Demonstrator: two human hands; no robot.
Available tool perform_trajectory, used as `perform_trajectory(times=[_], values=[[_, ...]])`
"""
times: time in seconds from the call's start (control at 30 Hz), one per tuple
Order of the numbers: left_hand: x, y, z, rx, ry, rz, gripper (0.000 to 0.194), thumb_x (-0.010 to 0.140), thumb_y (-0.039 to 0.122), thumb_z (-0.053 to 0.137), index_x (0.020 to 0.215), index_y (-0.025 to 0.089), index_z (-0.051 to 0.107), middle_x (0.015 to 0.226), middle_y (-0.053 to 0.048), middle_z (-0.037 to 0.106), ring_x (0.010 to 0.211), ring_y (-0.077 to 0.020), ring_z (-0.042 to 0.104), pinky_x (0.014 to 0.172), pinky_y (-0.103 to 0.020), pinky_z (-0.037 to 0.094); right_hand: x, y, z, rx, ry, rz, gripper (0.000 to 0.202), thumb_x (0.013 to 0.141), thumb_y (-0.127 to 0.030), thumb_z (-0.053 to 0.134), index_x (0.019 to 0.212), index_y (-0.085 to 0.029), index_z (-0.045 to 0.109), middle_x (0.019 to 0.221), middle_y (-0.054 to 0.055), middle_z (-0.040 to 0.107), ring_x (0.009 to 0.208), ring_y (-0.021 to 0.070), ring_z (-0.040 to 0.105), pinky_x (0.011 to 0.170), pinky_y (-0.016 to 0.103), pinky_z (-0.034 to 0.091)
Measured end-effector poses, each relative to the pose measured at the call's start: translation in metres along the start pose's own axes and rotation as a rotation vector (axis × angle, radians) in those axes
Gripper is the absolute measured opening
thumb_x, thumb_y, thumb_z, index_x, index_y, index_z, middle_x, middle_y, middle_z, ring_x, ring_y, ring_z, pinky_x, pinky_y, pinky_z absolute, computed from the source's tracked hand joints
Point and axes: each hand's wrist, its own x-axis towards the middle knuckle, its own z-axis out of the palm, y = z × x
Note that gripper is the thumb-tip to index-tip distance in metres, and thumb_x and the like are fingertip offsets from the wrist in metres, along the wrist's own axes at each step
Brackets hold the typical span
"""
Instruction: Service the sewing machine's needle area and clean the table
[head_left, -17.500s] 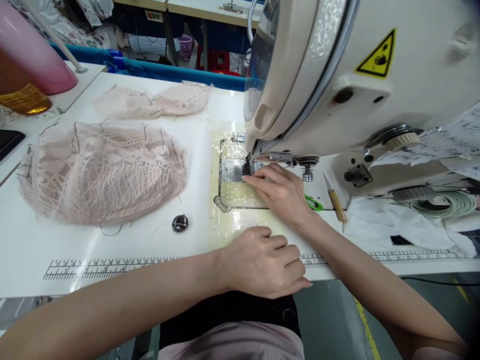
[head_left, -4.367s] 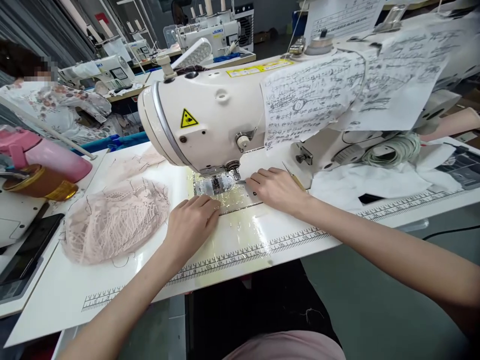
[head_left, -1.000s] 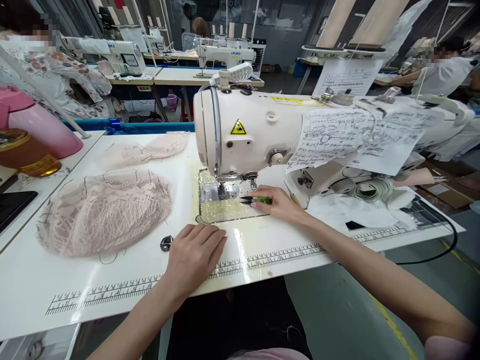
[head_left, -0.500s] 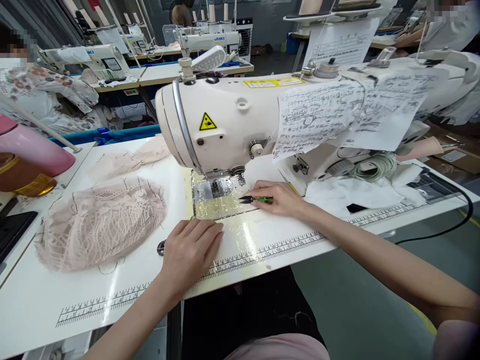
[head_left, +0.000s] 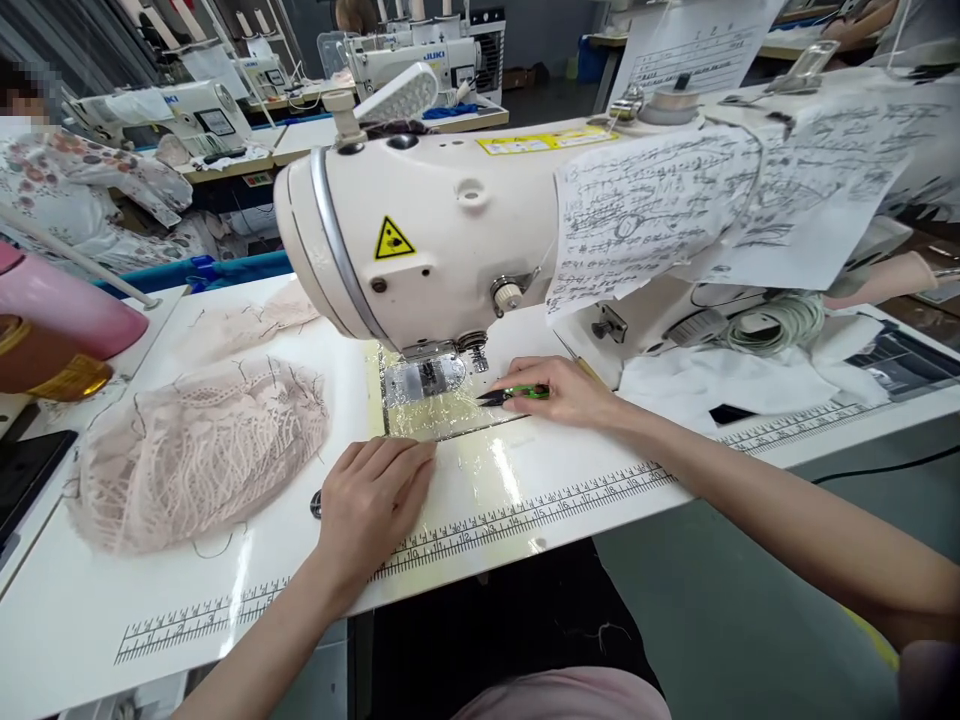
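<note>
A pair of green-handled thread snips (head_left: 519, 394) is held in my right hand (head_left: 566, 392), fingers closed around the handle. Its dark blades point left, low over the table just right of the needle plate (head_left: 424, 378). My left hand (head_left: 379, 490) rests palm down on the white table, fingers lying together on the surface in front of the plate, with nothing visible in it. A small dark round object (head_left: 316, 504) shows beside its wrist side. Above both hands is the head of a white sewing machine (head_left: 442, 230).
A pile of pale pink lace pieces (head_left: 202, 455) with loose threads lies at left. Behind it stands a pink bottle (head_left: 71, 300). White cloth (head_left: 720, 380) and a coil of pale cord (head_left: 772, 325) are at right. A ruler tape (head_left: 480, 535) runs along the front edge.
The view has shifted a little, with the machine head appearing larger and further left. Both hands stay almost where they were, the snips still in my right hand.
</note>
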Motion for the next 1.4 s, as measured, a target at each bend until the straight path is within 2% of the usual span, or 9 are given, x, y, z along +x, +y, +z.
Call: perform_trajectory(times=[0.27, 0.47, 0.57, 0.63, 0.7, 0.83, 0.93, 1.13, 1.4], values=[[0.037, 0.005, -0.008, 0.095, -0.118, 0.066, 0.011, 0.096, 0.018, 0.061, 0.099, 0.017, 0.071, 0.088, -0.001, 0.074, 0.077, -0.0184, 0.067, 0.066, -0.033, 0.047, 0.004, -0.002, 0.0, 0.012, 0.002, 0.07, 0.031, 0.087, -0.038, 0.066, 0.114, -0.025, 0.076, 0.097, 0.002, 0.069, 0.069, 0.0117, 0.054, 0.067, 0.029, 0.039], [0.067, -0.002, 0.013, 0.081, -0.283, 0.2, 0.019, 0.099, 0.019, 0.053, 0.1, 0.021, 0.072, 0.085, 0.0, 0.073, 0.075, -0.0164, 0.068, 0.062, -0.03, 0.046, 0.006, -0.008, -0.006, 0.005, -0.026, 0.088, 0.029, 0.086, -0.035, 0.067, 0.111, -0.026, 0.077, 0.099, 0.002, 0.07, 0.072, 0.0122, 0.056, 0.067, 0.028, 0.038], [0.074, -0.005, 0.022, 0.106, -0.287, 0.253, 0.02, 0.099, 0.02, 0.052, 0.099, 0.021, 0.072, 0.075, 0.001, 0.071, 0.067, -0.0155, 0.067, 0.058, -0.029, 0.044, 0.006, -0.011, -0.007, 0.006, -0.022, 0.109, 0.028, 0.086, -0.032, 0.067, 0.111, -0.026, 0.078, 0.1, 0.002, 0.07, 0.073, 0.0124, 0.056, 0.069, 0.028, 0.038], [0.077, -0.005, 0.025, 0.102, -0.261, 0.19, 0.02, 0.099, 0.021, 0.052, 0.099, 0.021, 0.072, 0.074, 0.001, 0.072, 0.063, -0.0151, 0.066, 0.057, -0.028, 0.043, 0.006, -0.012, -0.007, 0.01, -0.026, 0.129, 0.027, 0.086, -0.032, 0.067, 0.11, -0.026, 0.078, 0.101, 0.001, 0.07, 0.074, 0.0123, 0.056, 0.07, 0.028, 0.038], [0.079, -0.004, 0.027, 0.097, -0.288, 0.049, 0.021, 0.097, 0.021, 0.051, 0.108, 0.019, 0.07, 0.073, 0.001, 0.073, 0.058, -0.0149, 0.064, 0.052, -0.026, 0.038, 0.006, -0.013, -0.007, 0.007, -0.031, 0.141, 0.026, 0.086, -0.032, 0.066, 0.109, -0.027, 0.078, 0.1, 0.001, 0.07, 0.074, 0.0121, 0.056, 0.07, 0.028, 0.038], [0.086, 0.002, 0.028, 0.078, -0.548, -0.248, 0.041, 0.095, 0.019, 0.044, 0.133, 0.021, 0.058, 0.07, 0.002, 0.071, 0.053, -0.0153, 0.059, 0.049, -0.025, 0.03, 0.004, -0.014, -0.007, -0.016, -0.032, 0.121, 0.03, 0.087, -0.035, 0.065, 0.113, -0.028, 0.077, 0.097, 0.001, 0.069, 0.067, 0.0102, 0.051, 0.066, 0.027, 0.035], [0.093, 0.002, 0.031, 0.02, -0.658, -0.347, 0.044, 0.095, 0.02, 0.04, 0.135, 0.027, 0.059, 0.071, 0.002, 0.069, 0.059, -0.017, 0.06, 0.054, -0.026, 0.034, 0.002, -0.015, -0.007, -0.038, -0.029, 0.104, 0.031, 0.087, -0.034, 0.064, 0.115, -0.028, 0.076, 0.095, 0.001, 0.068, 0.064, 0.009, 0.047, 0.063, 0.027, 0.032], [0.101, -0.006, 0.038, -0.03, -0.677, -0.379, 0.039, 0.092, 0.02, 0.042, 0.12, 0.028, 0.067, 0.075, 0.001, 0.069, 0.068, -0.0194, 0.062, 0.061, -0.028, 0.037, 0.001, -0.013, -0.005, -0.07, 0.005, 0.048, 0.029, 0.087, -0.031, 0.063, 0.111, -0.028, 0.077, 0.091, 0.0, 0.067, 0.062, 0.0084, 0.045, 0.063, 0.026, 0.03], [0.115, -0.004, 0.038, 0.172, -0.795, -0.193, 0.03, 0.093, 0.027, 0.034, 0.104, 0.024, 0.062, 0.068, -0.002, 0.064, 0.059, -0.0214, 0.058, 0.054, -0.029, 0.027, -0.004, -0.011, -0.018, -0.218, 0.081, -0.047, 0.031, 0.086, -0.029, 0.063, 0.113, -0.025, 0.077, 0.097, 0.002, 0.07, 0.064, 0.0092, 0.051, 0.061, 0.025, 0.033]])
